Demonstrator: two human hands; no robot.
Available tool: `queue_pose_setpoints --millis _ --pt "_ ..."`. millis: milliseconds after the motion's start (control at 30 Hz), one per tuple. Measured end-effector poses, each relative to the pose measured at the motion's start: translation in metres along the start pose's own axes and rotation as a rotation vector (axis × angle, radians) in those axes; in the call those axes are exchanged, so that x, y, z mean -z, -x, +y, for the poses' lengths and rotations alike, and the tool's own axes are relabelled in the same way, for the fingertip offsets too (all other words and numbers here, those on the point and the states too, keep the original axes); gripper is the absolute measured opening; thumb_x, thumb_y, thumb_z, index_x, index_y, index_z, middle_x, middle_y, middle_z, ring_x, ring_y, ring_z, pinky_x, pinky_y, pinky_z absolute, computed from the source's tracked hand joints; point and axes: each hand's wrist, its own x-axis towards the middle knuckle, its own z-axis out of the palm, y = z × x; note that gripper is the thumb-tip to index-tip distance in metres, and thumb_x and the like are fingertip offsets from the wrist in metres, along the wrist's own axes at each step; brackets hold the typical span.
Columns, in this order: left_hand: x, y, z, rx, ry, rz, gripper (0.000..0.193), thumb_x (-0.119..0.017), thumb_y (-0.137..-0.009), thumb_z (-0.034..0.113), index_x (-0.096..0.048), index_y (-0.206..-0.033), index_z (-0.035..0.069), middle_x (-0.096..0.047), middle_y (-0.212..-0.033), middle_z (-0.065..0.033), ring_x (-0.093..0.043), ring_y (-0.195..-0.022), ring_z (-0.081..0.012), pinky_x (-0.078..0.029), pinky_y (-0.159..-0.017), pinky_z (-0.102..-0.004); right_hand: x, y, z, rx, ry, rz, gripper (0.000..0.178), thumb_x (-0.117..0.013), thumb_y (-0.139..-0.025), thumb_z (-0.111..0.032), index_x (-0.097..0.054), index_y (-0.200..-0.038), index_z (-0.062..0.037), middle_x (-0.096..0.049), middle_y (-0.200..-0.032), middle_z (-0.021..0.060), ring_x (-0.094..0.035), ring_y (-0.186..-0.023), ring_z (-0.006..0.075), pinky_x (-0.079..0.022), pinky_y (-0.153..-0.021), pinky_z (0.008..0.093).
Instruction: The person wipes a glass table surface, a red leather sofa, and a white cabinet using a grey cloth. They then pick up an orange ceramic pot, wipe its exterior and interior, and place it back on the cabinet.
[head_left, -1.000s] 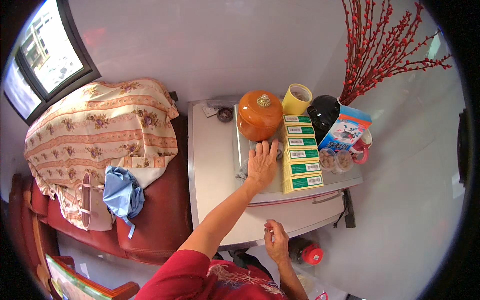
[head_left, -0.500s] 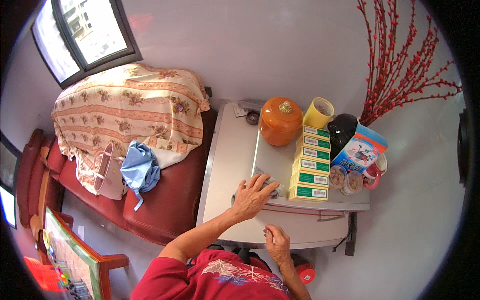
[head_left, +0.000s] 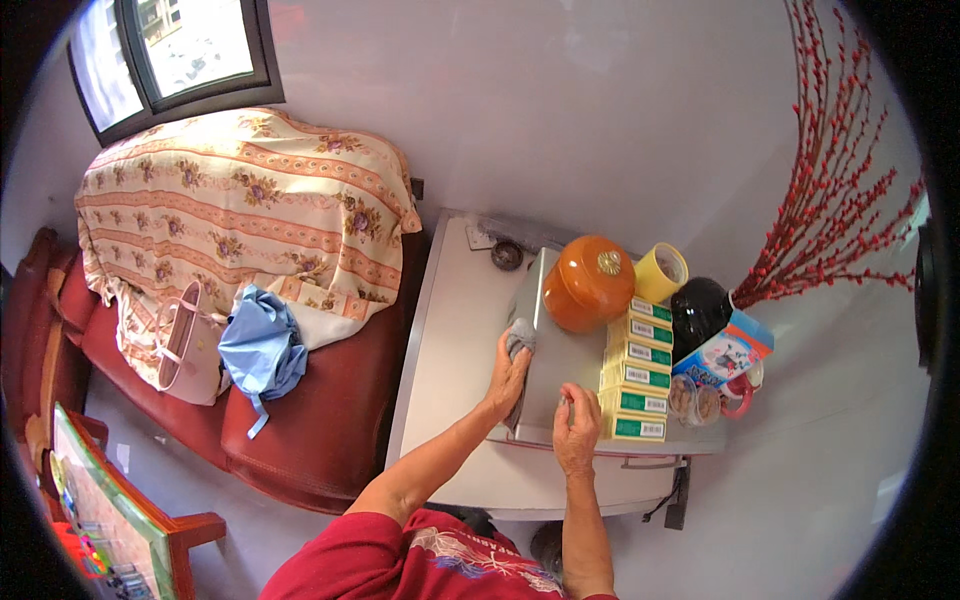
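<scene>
My left hand (head_left: 511,375) is closed around a grey cloth (head_left: 521,336). It presses the cloth against the left side of a silver, flat-topped box (head_left: 558,368), and part of the cloth hangs below the fingers. My right hand (head_left: 577,428) is over the box's front edge with its fingers curled in; whether anything small is inside them is hidden. An orange lidded jar (head_left: 588,285) with a gold knob stands on the box. To the jar's right, several yellow-and-green cartons (head_left: 638,375) form a row, with a yellow canister (head_left: 661,272) behind them.
A white cabinet (head_left: 440,390) carries the silver box and a small dark round dish (head_left: 507,255). Right of the cartons are a black rounded object (head_left: 700,312), a blue pouch (head_left: 722,352), clear tubs (head_left: 706,405) and red-berried branches (head_left: 830,225). A red sofa (head_left: 300,440) adjoins the cabinet's left.
My left hand has moved with the cloth from the box's front left corner up along its left side. My right hand has risen from before the cabinet to the box's front edge. The view has shifted.
</scene>
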Motion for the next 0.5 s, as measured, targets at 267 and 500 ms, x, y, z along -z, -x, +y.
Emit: queue_pose_setpoints --millis 267,500 --pt "0.012 -0.077 -0.028 0.074 -0.035 -0.014 0.064 -0.042 -0.095 0.033 -0.013 -0.144 0.002 -0.027 -0.142 -0.0197 -0.027 -0.132 -0.0304 -0.022 -0.109 -0.0361 -0.036 -0.005 0.011 -0.096 0.231 -0.036 0.035 -0.059 -0.07 -0.004 -0.058 -0.106 -0.0062 -0.054 -0.084 0.0076 -0.053 -0.078 0.0255 -0.04 -0.072 0.0398" --pt "-0.001 -0.186 -0.03 -0.118 0.012 0.007 0.065 -0.043 -0.094 0.03 -0.013 -0.145 0.003 -0.021 -0.147 -0.0208 -0.02 -0.136 -0.031 -0.018 -0.111 -0.0392 -0.04 -0.004 0.007 -0.119 0.292 -0.063 0.034 -0.06 -0.067 -0.006 -0.058 -0.101 -0.0043 -0.052 -0.082 0.0075 -0.051 -0.078 0.0273 -0.038 -0.073 0.0403"
